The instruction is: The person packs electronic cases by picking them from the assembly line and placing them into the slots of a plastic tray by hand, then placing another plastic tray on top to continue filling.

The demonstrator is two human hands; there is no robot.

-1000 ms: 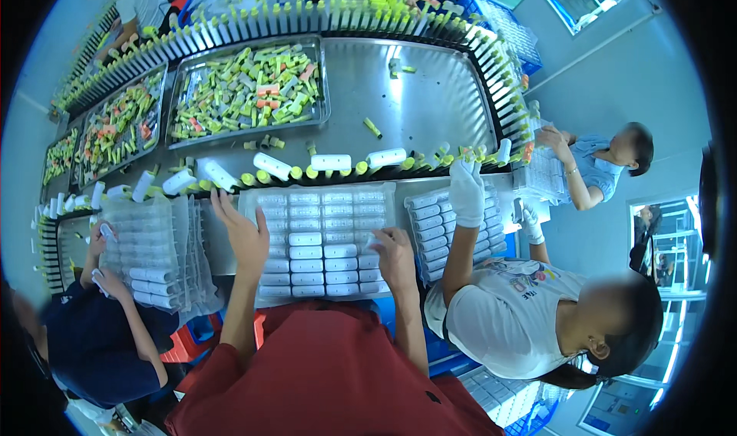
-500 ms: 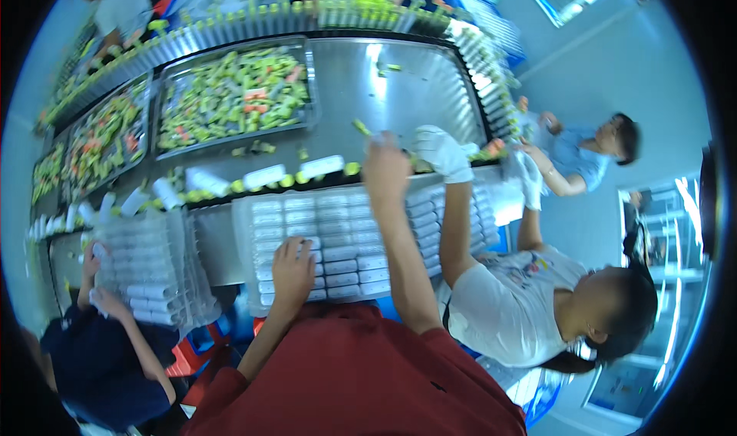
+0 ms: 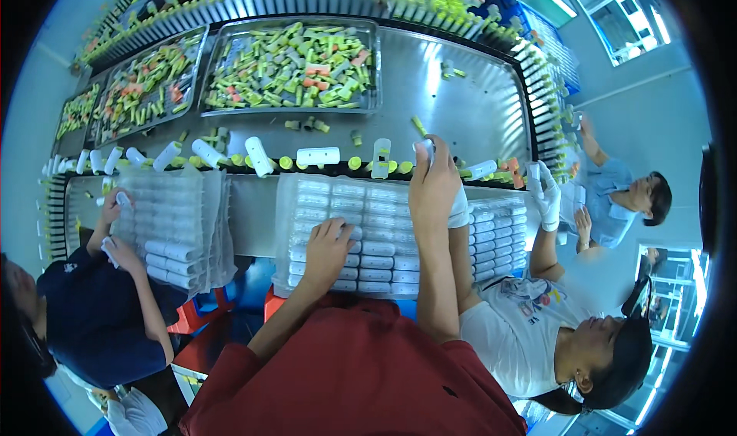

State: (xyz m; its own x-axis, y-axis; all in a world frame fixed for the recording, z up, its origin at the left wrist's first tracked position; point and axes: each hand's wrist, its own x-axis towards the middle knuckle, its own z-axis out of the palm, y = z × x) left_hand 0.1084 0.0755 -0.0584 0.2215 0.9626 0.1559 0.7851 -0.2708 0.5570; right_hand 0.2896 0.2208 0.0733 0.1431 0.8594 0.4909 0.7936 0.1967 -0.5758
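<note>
My right hand (image 3: 434,183) is raised over the near edge of the conveyor, its fingers closed on a small white plastic case (image 3: 424,151). Lower and to the left, my left hand (image 3: 328,253) rests curled over a clear plastic tray (image 3: 285,206), with a white case (image 3: 355,233) at its fingertips. Rows of similar white cases (image 3: 376,262) fill the tray's near part; plastic sheeting or another tray layer shows over its far part. On the conveyor in front, a white case (image 3: 318,156) lies flat and another case (image 3: 381,158) stands lengthwise, among yellow-green pegs (image 3: 355,163).
Metal trays (image 3: 292,107) of mixed green, grey and orange pieces stand on the steel table (image 3: 407,67), inside the conveyor loop. Co-workers sit close on both sides: a dark-sleeved person (image 3: 100,313) left, a white-shirted person (image 3: 510,321) right, whose gloved hand (image 3: 546,198) holds a case.
The scene has shifted rightward in view. My right hand, blurred before, now clearly grips a white case. The right-hand co-worker's reaching glove has drawn back, mostly behind my right arm.
</note>
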